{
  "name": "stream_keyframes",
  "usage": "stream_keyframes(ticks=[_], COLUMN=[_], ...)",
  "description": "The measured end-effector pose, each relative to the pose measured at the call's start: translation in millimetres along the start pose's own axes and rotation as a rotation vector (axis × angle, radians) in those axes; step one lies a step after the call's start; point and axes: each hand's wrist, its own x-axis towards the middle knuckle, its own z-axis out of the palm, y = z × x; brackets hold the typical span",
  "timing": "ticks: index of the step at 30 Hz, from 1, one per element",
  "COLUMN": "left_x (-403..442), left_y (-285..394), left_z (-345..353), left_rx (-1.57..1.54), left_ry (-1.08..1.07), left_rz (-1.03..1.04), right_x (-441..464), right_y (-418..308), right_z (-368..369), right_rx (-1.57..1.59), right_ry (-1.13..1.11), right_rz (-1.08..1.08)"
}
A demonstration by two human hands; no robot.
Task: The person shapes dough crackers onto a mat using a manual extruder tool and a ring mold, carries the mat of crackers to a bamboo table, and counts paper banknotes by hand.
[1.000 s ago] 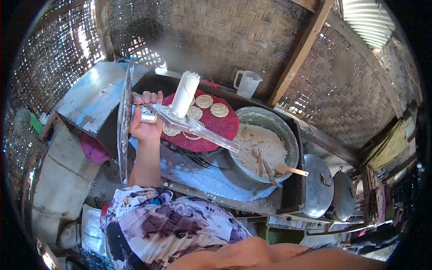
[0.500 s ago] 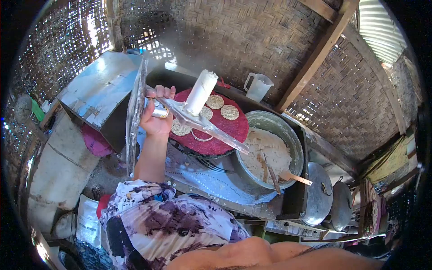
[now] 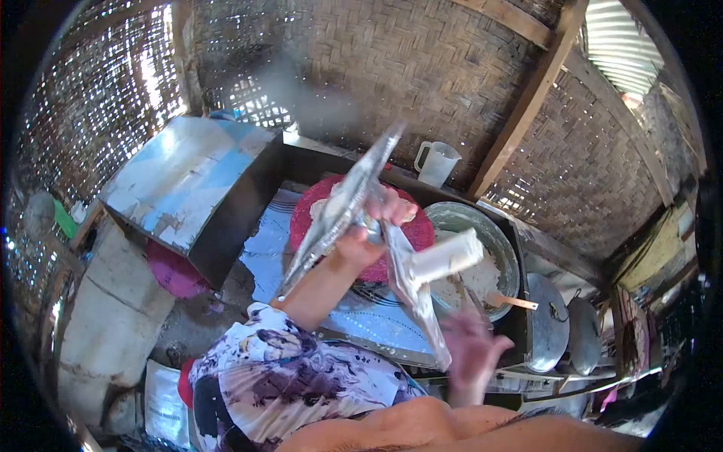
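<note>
My left hand (image 3: 370, 226) grips a two-board press, its long boards covered in pale dough. One board (image 3: 343, 203) slants up to the left; the other (image 3: 414, 301) points down to the right. A white-coated cylinder (image 3: 448, 256) sticks out of the lower board toward the basin. Under the press is a round red tray (image 3: 305, 215) with lacy pale rounds, mostly hidden. My right hand (image 3: 474, 343) is blurred, thumb and fingers apart, empty, just below the large basin (image 3: 516, 264) of dough. A stick (image 3: 463, 290) and an orange-handled spatula (image 3: 516, 302) rest in that basin.
A clear plastic jug (image 3: 439, 163) stands behind the basin, by the woven wall. Two metal lids or pans (image 3: 547, 320) lean at the right. At left sits a box with a blue-and-white top (image 3: 181, 181). A patterned cloth (image 3: 263, 248) covers the worktop.
My left hand has moved right and down with the press, tilting it so the cylinder points toward the basin. My right hand has come into view below the basin.
</note>
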Motion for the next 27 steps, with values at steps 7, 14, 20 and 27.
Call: stream_keyframes(ticks=[7, 14, 20, 27], left_x=[-15.0, -61.8, -67.4, -56.8], left_y=[62.9, 123.1, 136.4, 128.2], left_z=[-1.0, -53.8, -45.9, -60.0], left_rx=[0.373, 0.893, 1.14, 1.806], left_ry=[-0.009, -0.121, -0.005, -0.355], left_rz=[-0.268, -0.651, -0.489, -0.352], right_x=[42.4, 82.7, 97.4, 107.4], right_y=[40.2, 47.4, 47.3, 35.8], right_z=[105.1, 95.0, 143.8, 151.0], right_rx=[0.694, 0.009, -0.471, -1.378], right_ry=[-0.522, -0.501, -0.342, -0.599], right_rz=[0.655, 0.351, -0.091, -0.735])
